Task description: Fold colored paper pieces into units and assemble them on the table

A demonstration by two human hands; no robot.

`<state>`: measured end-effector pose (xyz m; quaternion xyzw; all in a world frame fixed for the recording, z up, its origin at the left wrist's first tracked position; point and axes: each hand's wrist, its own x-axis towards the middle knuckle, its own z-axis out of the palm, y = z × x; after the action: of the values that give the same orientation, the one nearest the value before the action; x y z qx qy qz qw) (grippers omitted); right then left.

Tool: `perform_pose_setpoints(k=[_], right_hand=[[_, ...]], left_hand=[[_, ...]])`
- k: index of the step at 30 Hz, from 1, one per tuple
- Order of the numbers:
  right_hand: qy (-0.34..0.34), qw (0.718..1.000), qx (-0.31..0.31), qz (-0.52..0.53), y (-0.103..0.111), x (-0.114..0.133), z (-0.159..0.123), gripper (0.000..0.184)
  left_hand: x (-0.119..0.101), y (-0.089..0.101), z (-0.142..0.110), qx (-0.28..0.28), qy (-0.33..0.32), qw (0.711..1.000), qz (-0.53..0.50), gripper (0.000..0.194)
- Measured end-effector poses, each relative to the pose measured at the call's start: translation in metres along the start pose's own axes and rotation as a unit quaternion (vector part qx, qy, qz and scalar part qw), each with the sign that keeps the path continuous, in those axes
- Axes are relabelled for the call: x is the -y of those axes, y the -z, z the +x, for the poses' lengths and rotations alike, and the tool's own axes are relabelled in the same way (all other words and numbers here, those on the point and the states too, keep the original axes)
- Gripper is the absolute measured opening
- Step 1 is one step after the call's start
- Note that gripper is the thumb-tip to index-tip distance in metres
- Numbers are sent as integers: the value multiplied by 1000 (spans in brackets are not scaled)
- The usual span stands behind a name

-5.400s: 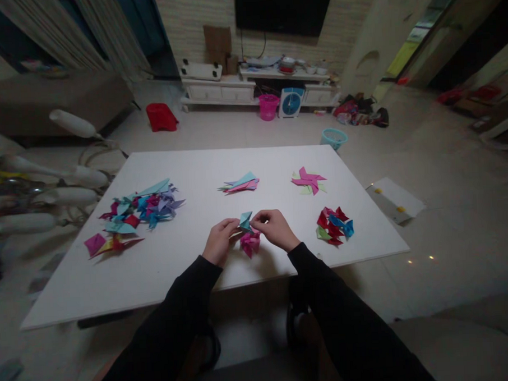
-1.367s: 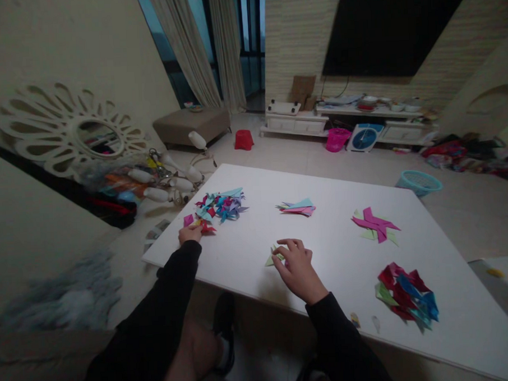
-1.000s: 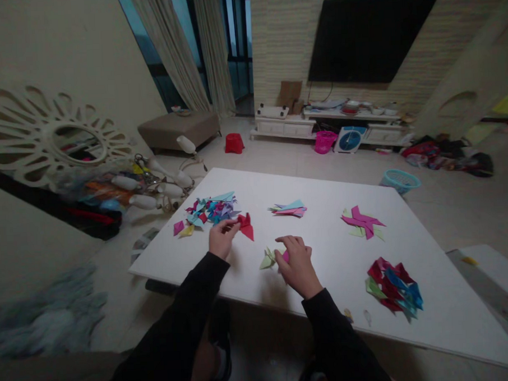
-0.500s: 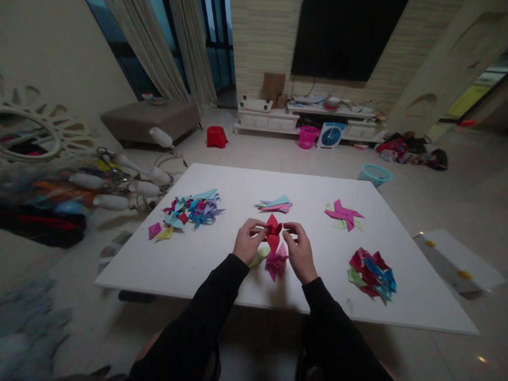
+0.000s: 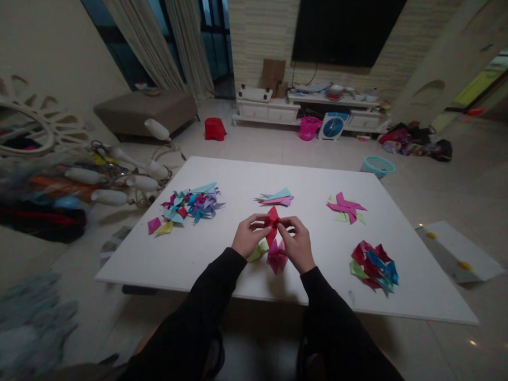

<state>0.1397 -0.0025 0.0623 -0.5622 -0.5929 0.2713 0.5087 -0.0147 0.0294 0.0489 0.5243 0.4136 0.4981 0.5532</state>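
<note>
A red folded-paper piece (image 5: 272,216), pointed at top and bottom, is held above the front middle of the white table (image 5: 189,255). My left hand (image 5: 251,234) pinches its left side between thumb and fingers. On the other side, my right hand (image 5: 297,240) grips it with thumb and fingertips. Just below the hands lie a pink origami piece (image 5: 277,258) and a light green one (image 5: 258,251), both partly covered. Beyond the red piece rests a small stack of thin pointed folded papers (image 5: 277,198).
A heap of small origami (image 5: 193,205) lies at the table's left, with a magenta piece (image 5: 154,226) and a yellow piece (image 5: 163,228) beside it. At right are a pinwheel-shaped fold (image 5: 346,209) and a red, blue and green pile (image 5: 373,268). A lamp (image 5: 142,183) stands at left.
My right hand has closed in from beside the red paper onto its right side. The left hand keeps its hold. The view has tilted slightly downward.
</note>
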Motion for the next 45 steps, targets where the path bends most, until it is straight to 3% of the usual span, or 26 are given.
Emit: perform_pose_setpoints(k=[6, 14, 16, 21, 26, 30, 37, 45], right_hand=[[-6, 1000, 7, -2, 0, -3, -4, 19], [-8, 1000, 8, 16, -1, -4, -3, 20], [-22, 999, 1, 31, -2, -6, -1, 22], [-50, 991, -26, 119, -3, -14, 4, 25], [-71, 979, -21, 188, -4, -15, 4, 21], [-85, 976, -10, 198, -3, -11, 3, 22], [-86, 983, 1, 161, -2, -3, 1, 34], [-70, 987, 57, 134, -4, 8, -3, 32]], left_hand=[[6, 1, -6, 25, 9, 1000, -14, 43], [2, -1, -4, 2, 28, 999, -27, 43], [0, -1, -3, -17, 40, 997, -59, 47], [-1, -1, -2, -35, 91, 984, -148, 33], [-5, -3, -5, 1, 74, 992, -103, 33], [-4, -2, -5, -13, 65, 992, -108, 34], [1, 0, -3, -14, 46, 995, -92, 30], [0, 1, -4, -15, 24, 997, -69, 27]])
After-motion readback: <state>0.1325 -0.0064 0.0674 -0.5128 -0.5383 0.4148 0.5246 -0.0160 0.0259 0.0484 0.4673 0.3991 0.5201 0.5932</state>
